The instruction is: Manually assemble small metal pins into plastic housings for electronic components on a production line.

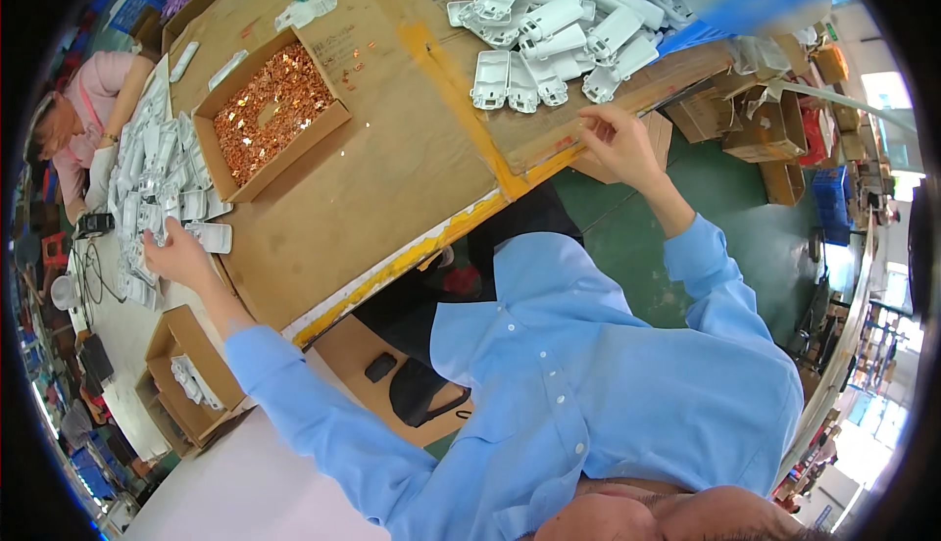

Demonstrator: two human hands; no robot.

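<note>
My left hand (180,255) is at the near edge of a heap of white plastic casings (157,173) on the left. Its fingers are apart among the nearest pieces, and none is plainly held. Over the table's front edge on the right, my right hand (624,145) hovers with loosely curved, parted fingers and nothing visible in them. Just beyond it lies a large pile of white plastic casings (554,31). An open cardboard box (294,161) full of small copper-coloured metal pieces (272,110) stands between the two piles, nearer the left one.
The brown-covered table (392,149) has a yellow-taped front edge (392,269). Loose copper-coloured bits lie beside the box. A co-worker (93,115) with a gloved hand sits at the far left. Cardboard boxes (191,374) stand lower left, and a blue crate (686,39) is at the right.
</note>
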